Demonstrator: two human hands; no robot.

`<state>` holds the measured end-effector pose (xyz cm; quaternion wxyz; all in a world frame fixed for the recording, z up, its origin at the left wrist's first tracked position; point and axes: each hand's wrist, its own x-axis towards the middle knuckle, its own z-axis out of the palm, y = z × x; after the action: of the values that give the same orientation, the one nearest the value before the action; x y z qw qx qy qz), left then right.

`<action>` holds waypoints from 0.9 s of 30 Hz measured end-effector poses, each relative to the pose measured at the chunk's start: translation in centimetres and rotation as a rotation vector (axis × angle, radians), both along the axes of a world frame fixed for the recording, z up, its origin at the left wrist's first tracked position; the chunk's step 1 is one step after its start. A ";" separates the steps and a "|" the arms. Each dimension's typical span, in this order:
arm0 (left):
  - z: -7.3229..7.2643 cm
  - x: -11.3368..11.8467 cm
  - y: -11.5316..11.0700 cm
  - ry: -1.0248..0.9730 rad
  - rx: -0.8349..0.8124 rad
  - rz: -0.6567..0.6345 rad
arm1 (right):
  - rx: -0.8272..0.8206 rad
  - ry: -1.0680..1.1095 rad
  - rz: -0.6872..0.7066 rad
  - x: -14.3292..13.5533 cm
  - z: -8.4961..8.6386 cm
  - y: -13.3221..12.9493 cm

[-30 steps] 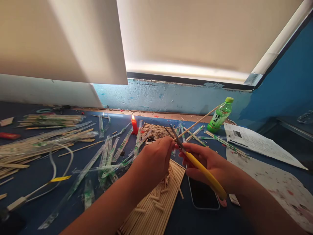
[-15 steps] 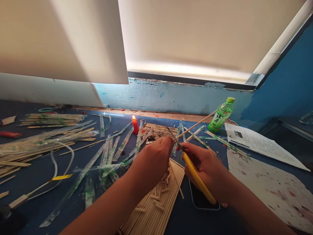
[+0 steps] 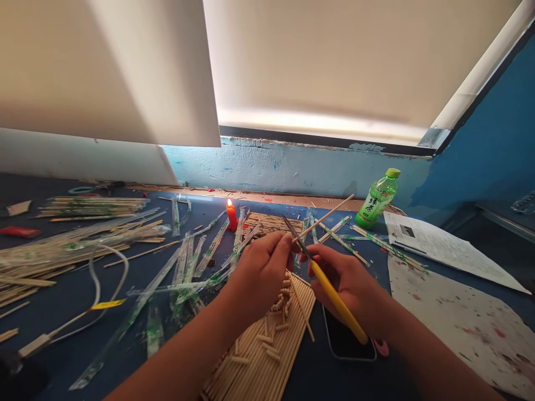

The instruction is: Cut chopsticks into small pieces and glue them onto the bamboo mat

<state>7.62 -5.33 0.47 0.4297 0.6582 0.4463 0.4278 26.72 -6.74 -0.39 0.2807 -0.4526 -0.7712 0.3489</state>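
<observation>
My left hand (image 3: 263, 273) pinches a thin wooden chopstick (image 3: 330, 217), which slants up to the right from the fingertips. My right hand (image 3: 349, 278) is closed around yellow-handled scissors (image 3: 336, 301). Their blades cross the chopstick close to my left fingertips; I cannot tell how far apart the blades are. Below the hands lies a flat panel of side-by-side sticks (image 3: 251, 379), with short cut stick pieces (image 3: 264, 338) and a loose stick on top. A phone (image 3: 349, 337) lies beneath my right hand, partly hidden.
A lit red candle (image 3: 231, 217) stands behind my left hand, near torn plastic wrappers (image 3: 181, 273). Chopstick bundles (image 3: 92, 206) and a white cable (image 3: 96, 278) lie left. At right are a green tea bottle (image 3: 376, 200), a printed sheet (image 3: 443, 245) and a stained board (image 3: 460, 317).
The chopstick's far end has come nearer, down and to the left, away from the bottle. My left hand has turned slightly, and the scissors stay close to the same place.
</observation>
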 end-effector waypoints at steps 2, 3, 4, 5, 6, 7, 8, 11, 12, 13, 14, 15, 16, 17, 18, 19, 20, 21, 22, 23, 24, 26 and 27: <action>0.3 0.1 0.3 -0.200 -0.221 -0.074 | -0.021 0.001 0.017 0.0 0.0 0.1; 0.4 0.1 0.4 -0.277 -0.307 -0.106 | -0.023 -0.002 0.022 0.0 0.0 0.1; 0.5 0.1 0.5 -0.335 -0.368 -0.128 | -0.020 -0.004 0.021 0.0 -0.1 0.1; 0.6 0.0 0.6 -0.379 -0.403 -0.139 | -0.017 -0.004 0.018 0.0 -0.1 0.1; 0.5 0.0 0.7 -0.414 -0.418 -0.142 | -0.018 -0.004 0.012 0.0 -0.1 0.1; 0.5 -0.1 0.8 -0.437 -0.422 -0.144 | -0.023 -0.004 0.004 -0.1 -0.1 0.1; 0.4 -0.2 0.9 -0.448 -0.419 -0.148 | -0.034 -0.007 0.002 -0.1 -0.1 0.0; 0.0 -0.4 1.0 -0.431 -0.407 -0.159 | -0.064 -0.016 0.019 -0.1 0.1 -0.1; -0.1 -0.5 1.0 -0.415 -0.405 -0.159 | -0.068 -0.015 0.026 -0.2 0.2 -0.2; -0.1 -0.5 1.0 -0.398 -0.403 -0.154 | -0.071 -0.012 0.033 -0.2 0.3 -0.2; -0.1 -0.5 1.0 -0.380 -0.402 -0.145 | -0.074 -0.009 0.041 -0.2 0.4 -0.3; -0.1 -0.6 1.0 -0.361 -0.401 -0.138 | -0.076 -0.006 0.047 -0.3 0.6 -0.3; 0.0 -0.6 1.0 -0.345 -0.399 -0.135 | -0.079 -0.001 0.055 -0.3 0.7 -0.4; 0.0 -0.6 1.0 -0.333 -0.396 -0.132 | -0.084 0.006 0.064 -0.3 0.7 -0.4; 0.1 -0.6 1.0 -0.325 -0.393 -0.130 | -0.092 0.013 0.072 -0.3 0.8 -0.4; 0.1 -0.6 1.0 -0.319 -0.390 -0.129 | -0.098 0.019 0.077 -0.3 0.8 -0.3; 0.1 -0.7 1.0 -0.313 -0.387 -0.128 | -0.103 0.020 0.079 -0.3 0.8 -0.3; 0.1 -0.7 1.0 -0.306 -0.382 -0.125 | -0.103 0.016 0.074 -0.2 0.8 -0.3; 0.1 -0.7 0.9 -0.298 -0.375 -0.121 | -0.101 0.007 0.067 -0.2 0.8 -0.3; 0.1 -0.7 0.9 -0.287 -0.368 -0.117 | -0.098 -0.003 0.059 -0.1 0.7 -0.3; 0.0 -0.7 0.9 -0.276 -0.359 -0.114 | -0.092 -0.013 0.052 -0.1 0.7 -0.3; -0.1 -0.7 0.8 -0.255 -0.338 -0.104 | -0.062 -0.039 0.032 -0.2 0.7 -0.4; -0.2 -0.7 0.8 -0.246 -0.328 -0.100 | -0.035 -0.057 0.018 -0.3 0.7 -0.4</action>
<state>6.87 -4.51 0.29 0.6030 0.5434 0.4212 0.4046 26.41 -7.18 0.31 0.2472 -0.4601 -0.7768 0.3518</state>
